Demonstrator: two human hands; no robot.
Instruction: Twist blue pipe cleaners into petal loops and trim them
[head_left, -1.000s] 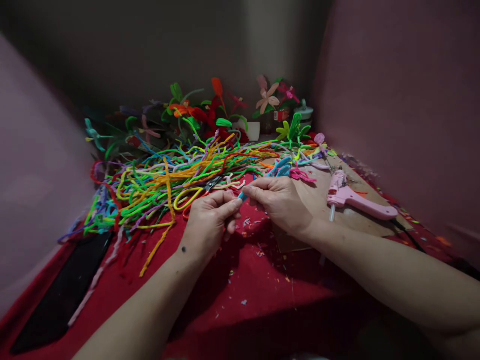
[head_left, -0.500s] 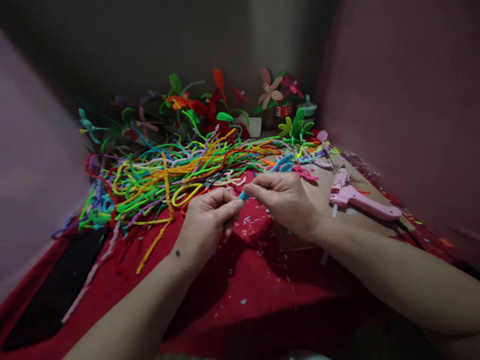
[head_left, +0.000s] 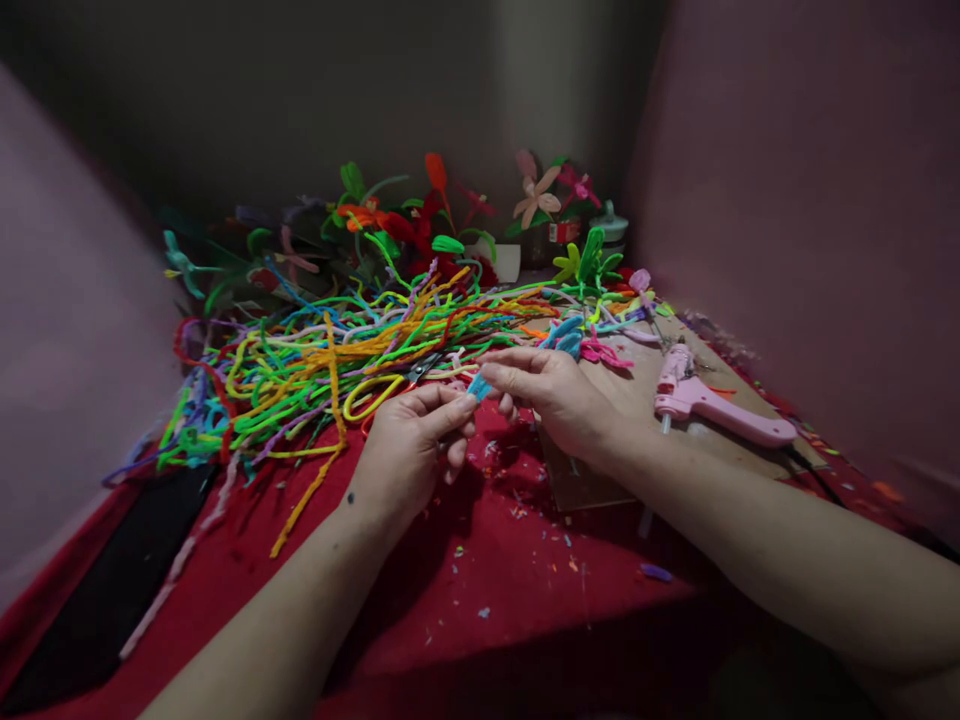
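Between my two hands is a small blue fuzzy pipe cleaner piece (head_left: 480, 386), mostly covered by fingers. My left hand (head_left: 412, 440) pinches its lower left end between thumb and forefinger. From the other side, my right hand (head_left: 551, 395) grips the upper right end with thumb and fingertips. Just behind the hands lie more blue pipe cleaner loops (head_left: 566, 335) and a pink looped piece (head_left: 604, 350). Yellow-handled scissors (head_left: 375, 393) rest on the pile left of my hands.
A big heap of coloured pipe cleaners (head_left: 360, 350) covers the left and middle. Pipe cleaner flowers (head_left: 536, 195) stand at the back. A pink glue gun (head_left: 712, 405) lies on a brown board (head_left: 592, 485) at right. Scraps dot the red cloth (head_left: 525, 610); a black flat object (head_left: 112, 580) lies left.
My right hand has shifted slightly left and its fingers have moved on the blue piece, showing more of it. The view has tilted a little; a purple scrap now shows below my right forearm.
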